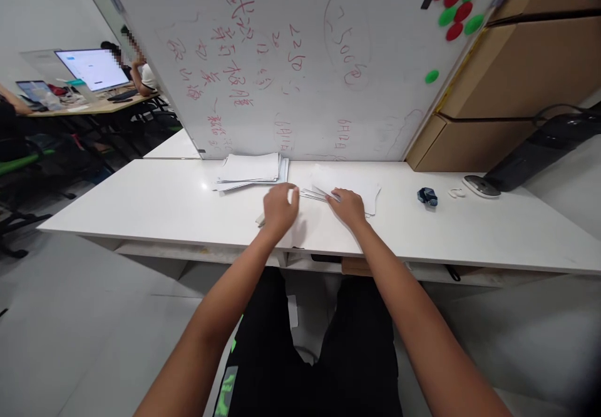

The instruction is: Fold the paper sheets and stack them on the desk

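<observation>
My right hand (pixel 348 206) is closed on the lifted edge of some white sheets of paper (pixel 370 190), which lie fanned on the desk with their left corners raised. To the left, my left hand (pixel 280 209) hovers just above the desk with its fingers curled and its thumb toward the paper; its palm side is hidden. A small pale block (pixel 260 220) shows beside the left hand, and I cannot tell whether the hand touches it. Behind that hand lies a thicker, uneven stack of paper (pixel 251 168).
A whiteboard (pixel 300 60) with red writing and magnets stands behind the white desk (pixel 141 198). On the right are a dark blue strap-like item (pixel 427 196), white earphones (pixel 456 193), a mouse (pixel 481 186), a black bottle (pixel 539 144) and cardboard boxes (pixel 530 66). People sit by a monitor (pixel 91 68).
</observation>
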Demonstrator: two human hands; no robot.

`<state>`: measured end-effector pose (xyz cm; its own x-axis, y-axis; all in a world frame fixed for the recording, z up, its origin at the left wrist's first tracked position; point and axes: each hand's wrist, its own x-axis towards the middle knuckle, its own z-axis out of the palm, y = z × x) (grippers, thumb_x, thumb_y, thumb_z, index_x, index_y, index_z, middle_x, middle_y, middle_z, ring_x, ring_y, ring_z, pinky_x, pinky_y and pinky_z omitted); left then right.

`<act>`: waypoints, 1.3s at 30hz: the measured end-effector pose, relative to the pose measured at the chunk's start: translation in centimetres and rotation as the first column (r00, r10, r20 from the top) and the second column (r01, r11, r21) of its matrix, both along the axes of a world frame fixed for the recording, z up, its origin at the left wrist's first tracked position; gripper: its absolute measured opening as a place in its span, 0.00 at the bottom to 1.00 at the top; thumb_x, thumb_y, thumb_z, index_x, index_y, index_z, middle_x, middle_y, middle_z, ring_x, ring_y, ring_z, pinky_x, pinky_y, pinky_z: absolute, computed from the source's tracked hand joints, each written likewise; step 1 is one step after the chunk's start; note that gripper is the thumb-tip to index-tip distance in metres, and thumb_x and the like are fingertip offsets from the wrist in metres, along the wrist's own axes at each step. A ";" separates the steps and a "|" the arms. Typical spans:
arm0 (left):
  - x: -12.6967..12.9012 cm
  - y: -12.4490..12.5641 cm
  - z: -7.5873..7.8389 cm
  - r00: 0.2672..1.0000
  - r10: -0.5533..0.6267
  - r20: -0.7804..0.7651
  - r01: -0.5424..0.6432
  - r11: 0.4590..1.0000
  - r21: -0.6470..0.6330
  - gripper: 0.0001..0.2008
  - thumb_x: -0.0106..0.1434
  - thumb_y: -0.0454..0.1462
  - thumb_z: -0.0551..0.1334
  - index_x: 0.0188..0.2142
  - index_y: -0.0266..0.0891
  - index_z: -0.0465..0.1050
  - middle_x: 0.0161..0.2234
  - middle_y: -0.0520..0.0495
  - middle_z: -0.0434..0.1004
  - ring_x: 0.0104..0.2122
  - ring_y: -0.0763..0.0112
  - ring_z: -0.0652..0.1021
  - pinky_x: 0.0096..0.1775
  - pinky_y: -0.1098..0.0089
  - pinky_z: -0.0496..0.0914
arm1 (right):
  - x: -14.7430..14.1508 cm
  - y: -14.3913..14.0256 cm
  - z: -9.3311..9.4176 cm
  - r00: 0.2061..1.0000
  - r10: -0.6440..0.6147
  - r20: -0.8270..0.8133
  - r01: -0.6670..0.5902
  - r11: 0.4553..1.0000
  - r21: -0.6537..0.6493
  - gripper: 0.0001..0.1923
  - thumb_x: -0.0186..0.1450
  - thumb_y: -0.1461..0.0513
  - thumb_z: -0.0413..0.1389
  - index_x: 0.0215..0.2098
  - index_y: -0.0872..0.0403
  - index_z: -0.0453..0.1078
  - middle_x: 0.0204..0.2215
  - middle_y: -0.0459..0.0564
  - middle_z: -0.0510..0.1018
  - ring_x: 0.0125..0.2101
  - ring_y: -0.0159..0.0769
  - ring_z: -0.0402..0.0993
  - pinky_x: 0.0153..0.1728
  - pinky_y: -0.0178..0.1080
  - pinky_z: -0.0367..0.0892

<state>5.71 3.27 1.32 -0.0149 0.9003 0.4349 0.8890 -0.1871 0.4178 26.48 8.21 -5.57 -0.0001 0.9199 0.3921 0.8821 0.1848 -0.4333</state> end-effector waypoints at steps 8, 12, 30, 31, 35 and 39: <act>5.0 1.7 -5.2 0.946 -0.206 -0.251 0.158 0.967 -0.198 0.26 0.70 0.50 0.49 0.60 0.39 0.63 0.65 0.39 0.60 0.66 0.51 0.56 0.62 0.48 0.54 | 0.0 0.0 0.3 0.996 -0.015 0.085 0.013 1.000 0.024 0.16 0.71 0.57 0.46 0.42 0.54 0.75 0.44 0.53 0.81 0.45 0.41 0.75 0.45 0.39 0.62; 4.7 1.9 -5.8 0.946 -0.166 -0.279 0.117 0.976 -0.184 0.29 0.69 0.52 0.47 0.62 0.39 0.62 0.67 0.37 0.54 0.67 0.48 0.51 0.63 0.47 0.51 | -0.2 -0.2 0.4 0.974 -0.058 0.220 0.050 0.998 0.042 0.19 0.72 0.59 0.42 0.39 0.57 0.74 0.34 0.55 0.81 0.34 0.41 0.75 0.36 0.39 0.58; 4.8 1.4 -5.6 0.960 -0.087 -0.267 0.026 0.974 -0.226 0.27 0.69 0.53 0.46 0.62 0.49 0.63 0.68 0.42 0.51 0.68 0.48 0.48 0.63 0.44 0.47 | -0.3 -0.4 0.2 0.975 -0.026 0.222 0.002 0.994 0.105 0.18 0.71 0.58 0.44 0.39 0.57 0.74 0.33 0.55 0.81 0.33 0.41 0.75 0.35 0.38 0.58; 4.8 1.5 -5.6 0.962 -0.093 -0.259 0.029 0.970 -0.240 0.28 0.68 0.54 0.46 0.63 0.49 0.62 0.69 0.42 0.50 0.68 0.47 0.47 0.63 0.43 0.47 | -0.3 -0.4 0.1 0.976 -0.023 0.216 0.000 0.994 0.105 0.18 0.71 0.58 0.45 0.39 0.57 0.74 0.34 0.55 0.81 0.34 0.41 0.75 0.36 0.38 0.58; 4.8 1.6 -5.4 0.964 -0.116 -0.239 0.047 0.960 -0.275 0.30 0.68 0.55 0.46 0.65 0.50 0.57 0.70 0.41 0.46 0.69 0.46 0.45 0.63 0.43 0.46 | -0.3 -0.3 0.1 0.981 -0.026 0.194 0.007 0.995 0.098 0.17 0.70 0.58 0.46 0.40 0.57 0.75 0.36 0.56 0.81 0.37 0.42 0.75 0.38 0.39 0.60; 4.8 1.6 -5.3 0.962 -0.133 -0.238 0.062 0.958 -0.281 0.31 0.68 0.55 0.46 0.67 0.50 0.54 0.70 0.43 0.44 0.69 0.47 0.44 0.63 0.42 0.45 | -0.4 -0.3 0.1 0.982 -0.030 0.188 0.014 0.996 0.083 0.17 0.70 0.57 0.46 0.41 0.57 0.75 0.37 0.56 0.82 0.37 0.43 0.76 0.38 0.39 0.60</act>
